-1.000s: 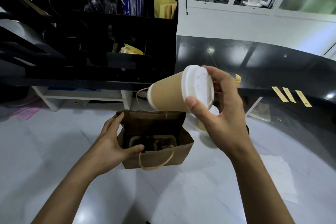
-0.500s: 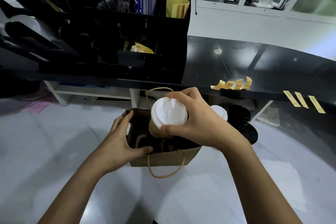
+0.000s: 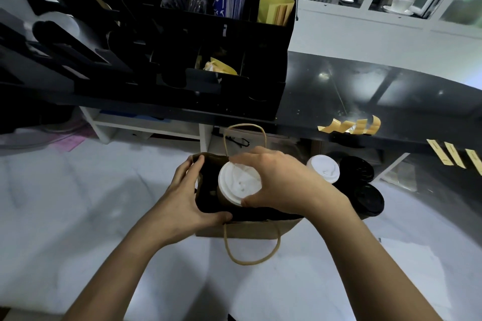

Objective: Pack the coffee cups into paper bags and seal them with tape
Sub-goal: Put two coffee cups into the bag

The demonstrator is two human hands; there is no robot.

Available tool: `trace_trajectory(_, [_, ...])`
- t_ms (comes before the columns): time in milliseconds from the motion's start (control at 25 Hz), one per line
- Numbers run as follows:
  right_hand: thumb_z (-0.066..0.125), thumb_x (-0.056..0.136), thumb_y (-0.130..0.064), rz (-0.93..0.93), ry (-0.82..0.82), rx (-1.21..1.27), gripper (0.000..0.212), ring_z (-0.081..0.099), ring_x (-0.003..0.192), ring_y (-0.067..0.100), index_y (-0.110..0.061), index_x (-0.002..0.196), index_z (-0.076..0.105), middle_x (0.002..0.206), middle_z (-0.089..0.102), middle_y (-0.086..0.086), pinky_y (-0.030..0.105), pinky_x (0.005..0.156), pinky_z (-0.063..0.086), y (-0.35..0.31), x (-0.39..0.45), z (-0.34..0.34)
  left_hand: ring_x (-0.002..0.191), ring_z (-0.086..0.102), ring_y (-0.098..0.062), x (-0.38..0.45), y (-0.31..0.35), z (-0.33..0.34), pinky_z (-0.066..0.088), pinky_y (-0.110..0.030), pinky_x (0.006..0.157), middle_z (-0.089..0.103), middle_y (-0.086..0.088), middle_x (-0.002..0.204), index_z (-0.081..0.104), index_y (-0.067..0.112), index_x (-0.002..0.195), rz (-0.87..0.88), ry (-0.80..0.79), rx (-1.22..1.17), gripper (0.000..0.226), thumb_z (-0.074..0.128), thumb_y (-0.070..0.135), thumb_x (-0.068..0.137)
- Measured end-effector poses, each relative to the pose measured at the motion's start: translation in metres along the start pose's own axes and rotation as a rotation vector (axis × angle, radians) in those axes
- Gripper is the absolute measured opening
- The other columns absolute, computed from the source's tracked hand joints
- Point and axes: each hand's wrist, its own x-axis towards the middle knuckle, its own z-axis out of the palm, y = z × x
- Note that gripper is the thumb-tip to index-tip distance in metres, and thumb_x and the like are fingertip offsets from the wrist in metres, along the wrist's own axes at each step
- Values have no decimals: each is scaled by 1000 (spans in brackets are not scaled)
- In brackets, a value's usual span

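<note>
A right hand (image 3: 281,180) grips a white-lidded coffee cup (image 3: 238,183) by its rim, half lowered into an open paper bag (image 3: 250,227) on the white counter, while the left hand (image 3: 187,198) clasps the bag's left edge. If the cup base misses its seat inside, it could tip and spill; the bag's interior is too dark to judge.
</note>
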Motion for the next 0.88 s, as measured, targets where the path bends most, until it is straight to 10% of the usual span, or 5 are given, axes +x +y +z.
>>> trace_trajectory(880, [81, 82, -28, -101, -261, -61, 74, 58, 116, 22, -28, 146, 45, 134, 53, 0, 37, 96, 54, -11, 58, 62, 145, 28, -13, 5, -4, -1, 42, -33, 109, -13, 31, 158, -6, 43, 156, 10, 16, 32, 135, 85, 64, 59])
